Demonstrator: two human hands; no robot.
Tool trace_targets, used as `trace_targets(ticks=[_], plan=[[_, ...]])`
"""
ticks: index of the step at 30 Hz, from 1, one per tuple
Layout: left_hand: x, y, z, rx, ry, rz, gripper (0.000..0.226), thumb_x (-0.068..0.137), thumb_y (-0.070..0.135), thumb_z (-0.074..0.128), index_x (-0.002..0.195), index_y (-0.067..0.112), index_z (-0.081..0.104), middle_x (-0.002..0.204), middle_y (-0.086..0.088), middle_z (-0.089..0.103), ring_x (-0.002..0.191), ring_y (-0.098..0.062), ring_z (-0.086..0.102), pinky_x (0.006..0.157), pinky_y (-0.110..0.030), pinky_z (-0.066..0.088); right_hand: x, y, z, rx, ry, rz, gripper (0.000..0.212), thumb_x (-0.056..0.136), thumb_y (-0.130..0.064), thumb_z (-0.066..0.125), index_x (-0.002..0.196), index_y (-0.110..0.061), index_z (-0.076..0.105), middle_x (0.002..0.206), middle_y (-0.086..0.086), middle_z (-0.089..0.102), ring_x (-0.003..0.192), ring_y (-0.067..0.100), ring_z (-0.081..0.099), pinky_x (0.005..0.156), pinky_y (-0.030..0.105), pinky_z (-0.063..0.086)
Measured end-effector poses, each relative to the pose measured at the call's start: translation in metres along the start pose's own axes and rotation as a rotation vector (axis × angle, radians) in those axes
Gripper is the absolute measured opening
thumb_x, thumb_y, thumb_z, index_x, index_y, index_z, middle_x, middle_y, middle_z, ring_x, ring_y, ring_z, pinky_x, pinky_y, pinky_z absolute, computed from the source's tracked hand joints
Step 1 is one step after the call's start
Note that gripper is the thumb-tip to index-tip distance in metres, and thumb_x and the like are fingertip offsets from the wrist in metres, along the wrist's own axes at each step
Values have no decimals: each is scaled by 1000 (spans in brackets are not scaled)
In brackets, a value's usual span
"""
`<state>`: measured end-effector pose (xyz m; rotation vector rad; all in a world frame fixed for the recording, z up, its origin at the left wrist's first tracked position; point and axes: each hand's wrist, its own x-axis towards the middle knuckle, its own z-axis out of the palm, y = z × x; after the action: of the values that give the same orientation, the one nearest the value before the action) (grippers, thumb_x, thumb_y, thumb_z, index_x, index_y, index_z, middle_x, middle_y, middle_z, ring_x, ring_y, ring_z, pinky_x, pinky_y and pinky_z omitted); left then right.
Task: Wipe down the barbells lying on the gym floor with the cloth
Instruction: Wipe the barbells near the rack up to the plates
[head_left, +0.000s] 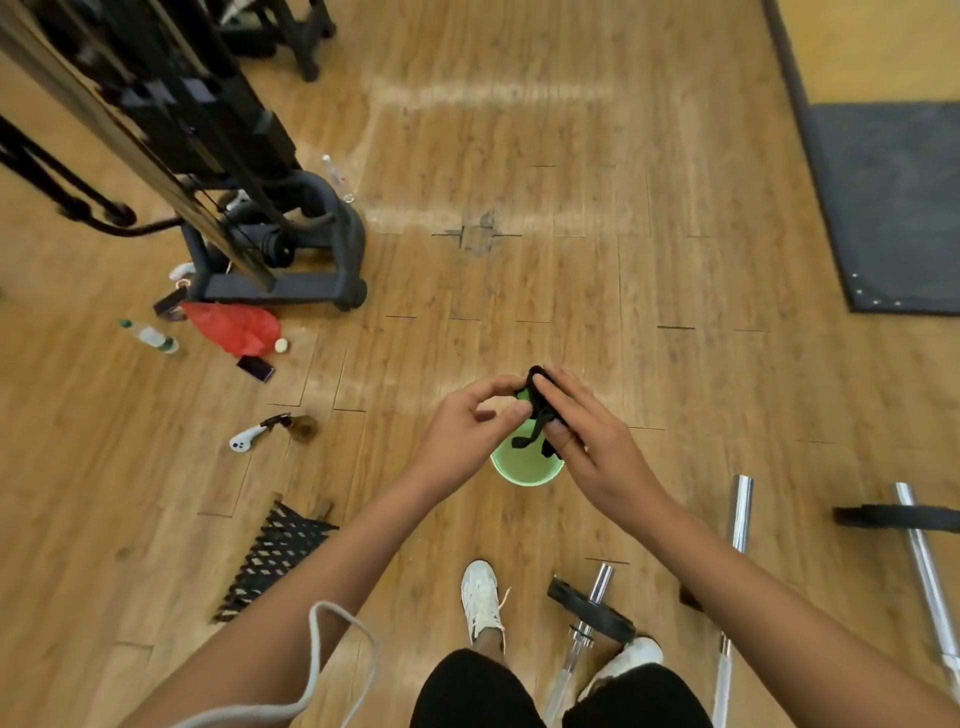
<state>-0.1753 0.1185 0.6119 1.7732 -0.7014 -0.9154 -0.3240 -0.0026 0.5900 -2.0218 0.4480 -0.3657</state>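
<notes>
Far left of the grip, up-frame: black cable machine (234, 171) standing on the wood floor (571, 291). Under its base, still well left of the grip: clear water bottle (150, 336) lying down, red bag (234, 327), dark phone (255, 368) just beside the bag. Nearer the grip on the left: white controller (244, 439) and small brown bottle (301, 427); touching or just apart, can't tell. Lower left: black-and-white mesh mat (275, 556) flat on the floor. White cord (332, 665) loops over the left forearm at the bottom edge.

Left hand (467, 421): fingers curled, thumb and fingertips pinching the left side of the black cloth (540, 410). Cloth is bunched between both hands, up in the air, loose ends hanging down. Right hand (587, 431): fingers wrapped over the cloth, holding it. So the grip is clamped on the cloth from both sides.

Directly under the grip: green bucket (524, 467) on the floor; cloth ends hang over its mouth, contact can't be told.

Below the grip: two white shoes (480, 597). Just right of them, barbell with a black plate (592, 610) lies on the floor, near the right shoe. Right of the grip and lower: second bar (740, 514), bare chrome. Far right: third bar (919, 551) with a dark plate across it at the frame edge. Cloth is well apart from all three. Upper right of the grip: grey mat (893, 208).
</notes>
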Motion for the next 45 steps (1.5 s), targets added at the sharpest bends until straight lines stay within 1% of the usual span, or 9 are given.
trace_targets(ticks=[7,13,21,24,27,33,36,40,45], plan=[[9,13,-7,164,-53,25,39,86,26,80,120,40,65,119,32,64,117,5,57,107,-36,46,6,-1,-11,86,-10,27,43,105,-26,46,148,-25,44,157,-12,36,148,2,26,121,27,25],[1,9,-6,204,96,165,7,91,18,72,97,22,74,100,12,66,104,-12,62,94,-45,50,0,-9,-9,251,-7,72,35,105,-25,48,139,-34,53,138,-21,58,131,4,52,108,25,43],[-17,2,-14,102,83,155,8,101,16,59,97,20,65,105,7,69,108,-16,64,98,-43,52,-2,-17,-9,571,193,329,27,104,-14,49,120,-22,69,118,-9,73,118,9,63,105,32,47],[-18,5,-22,-24,37,183,7,100,9,59,96,11,64,107,1,68,107,-19,64,92,-34,52,3,-18,-15,636,281,416,27,106,-17,45,116,-16,70,113,-2,74,111,16,68,96,39,54],[-22,5,-30,8,-9,210,8,93,24,69,92,17,66,119,5,63,119,-21,59,95,-43,52,10,-19,-18,741,370,510,27,108,-23,42,109,-19,68,110,5,72,104,23,68,84,45,57],[-34,16,-39,51,-299,72,16,77,33,84,83,25,71,144,20,48,138,-3,43,105,-34,46,21,-33,-21,873,414,502,25,108,-22,41,104,-18,65,106,5,72,100,23,66,90,47,51],[-32,21,-27,-6,-131,-38,24,89,38,73,109,27,62,141,23,50,134,-1,48,97,-23,48,21,-41,-18,887,356,500,25,108,-23,41,106,-17,66,107,6,72,98,25,69,80,45,55],[-22,21,-11,-3,-94,-167,85,89,48,72,156,32,22,140,18,48,134,-3,45,111,-35,40,22,-55,-15,946,303,491,26,108,-22,40,113,-12,63,110,8,73,101,30,70,74,42,58],[-23,23,-7,-188,-62,-87,61,93,27,71,146,23,41,118,-14,71,113,-20,67,102,-40,52,25,-60,-19,942,288,503,27,108,-24,40,119,-13,62,120,13,70,112,31,68,93,51,55]])
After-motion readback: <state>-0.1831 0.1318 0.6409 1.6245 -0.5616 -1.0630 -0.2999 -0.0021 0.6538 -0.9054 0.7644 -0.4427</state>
